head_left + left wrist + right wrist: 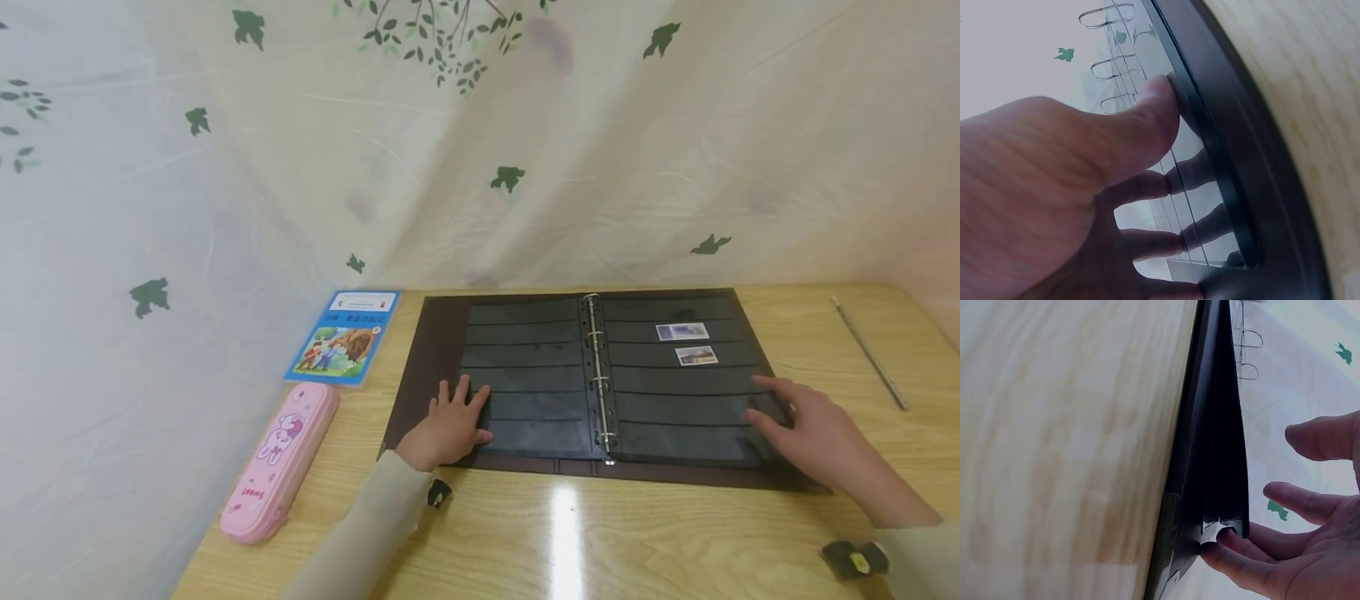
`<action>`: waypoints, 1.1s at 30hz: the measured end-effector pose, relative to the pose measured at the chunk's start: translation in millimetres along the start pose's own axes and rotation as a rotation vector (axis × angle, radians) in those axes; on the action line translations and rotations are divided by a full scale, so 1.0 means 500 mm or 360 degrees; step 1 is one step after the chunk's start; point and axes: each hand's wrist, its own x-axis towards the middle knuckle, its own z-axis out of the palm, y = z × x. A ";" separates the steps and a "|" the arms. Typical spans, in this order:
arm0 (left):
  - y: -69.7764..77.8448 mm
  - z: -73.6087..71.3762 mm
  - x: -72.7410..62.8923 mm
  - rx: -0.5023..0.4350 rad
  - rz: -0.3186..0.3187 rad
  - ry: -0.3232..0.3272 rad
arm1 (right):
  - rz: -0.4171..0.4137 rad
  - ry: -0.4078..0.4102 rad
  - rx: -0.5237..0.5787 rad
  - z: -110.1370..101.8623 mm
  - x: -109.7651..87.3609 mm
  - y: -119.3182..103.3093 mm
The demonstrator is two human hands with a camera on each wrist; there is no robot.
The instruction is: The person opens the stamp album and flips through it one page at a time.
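Observation:
An open ring-binder stamp album (525, 468) with black strip-pocket pages lies on the table, metal rings (600, 383) along its middle. Two stamps sit in the right page: an upper one (682, 332) and a lower one (697, 356). My left hand (442, 427) rests with spread fingers on the lower left part of the left page, its reflection showing in the glossy surface in the left wrist view. At the right edge of the album is my right hand (813, 429). In the right wrist view its lower fingertips (1229, 534) reach the page edges, while the thumb stands apart.
Left of the album lie a blue picture booklet (339, 337) and a pink pencil case (281, 462) with a rabbit design. A thin metal rod (870, 354) lies on the table at the right. A patterned curtain (480, 167) hangs behind the table.

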 end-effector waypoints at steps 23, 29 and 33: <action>-0.001 -0.001 -0.002 -0.0002 0.0019 0.0006 | -0.0218 0.0283 0.0182 -0.005 -0.018 -0.010; -0.003 0.003 0.000 0.0015 0.0011 0.0011 | -0.0374 0.0390 0.0263 -0.008 -0.025 -0.038; -0.002 0.003 0.001 0.0024 0.0015 0.0013 | -0.0496 0.0421 0.0328 -0.011 -0.031 -0.066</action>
